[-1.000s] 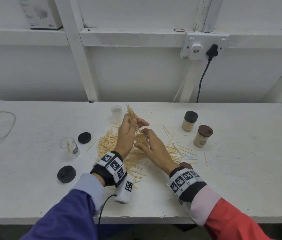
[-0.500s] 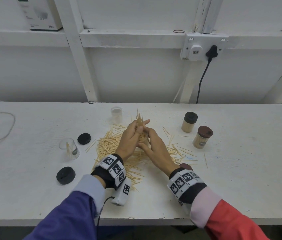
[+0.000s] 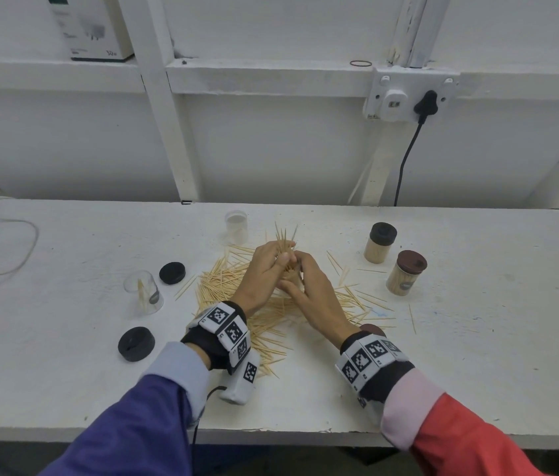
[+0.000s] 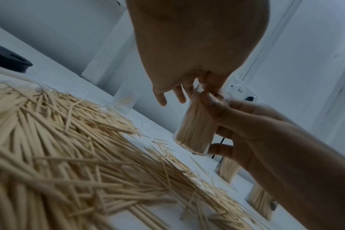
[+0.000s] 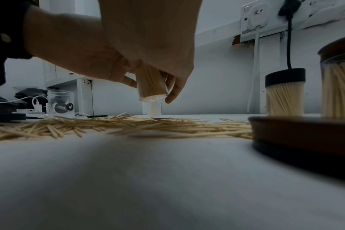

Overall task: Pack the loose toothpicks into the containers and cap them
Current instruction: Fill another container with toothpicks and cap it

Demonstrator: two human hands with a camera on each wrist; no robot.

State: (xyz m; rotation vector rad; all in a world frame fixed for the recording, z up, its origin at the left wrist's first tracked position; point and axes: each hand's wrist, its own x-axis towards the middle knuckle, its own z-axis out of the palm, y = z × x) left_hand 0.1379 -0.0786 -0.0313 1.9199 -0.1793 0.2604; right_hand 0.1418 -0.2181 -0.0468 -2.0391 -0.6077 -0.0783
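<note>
My right hand grips a clear container packed with toothpicks and holds it a little above the table, as the right wrist view shows. At its mouth my left hand pinches a bundle of toothpicks whose tips stick up past the fingers. Under and around both hands lies a pile of loose toothpicks. In the left wrist view the left fingertips meet the container's rim.
An empty clear container stands at the back, and another with a few toothpicks stands at the left. Two black caps lie at the left and a brown cap by my right wrist. Two capped full containers stand at the right.
My left hand has brought the bundle from a raised, tilted position down to the container's mouth. Both hands have closed in together.
</note>
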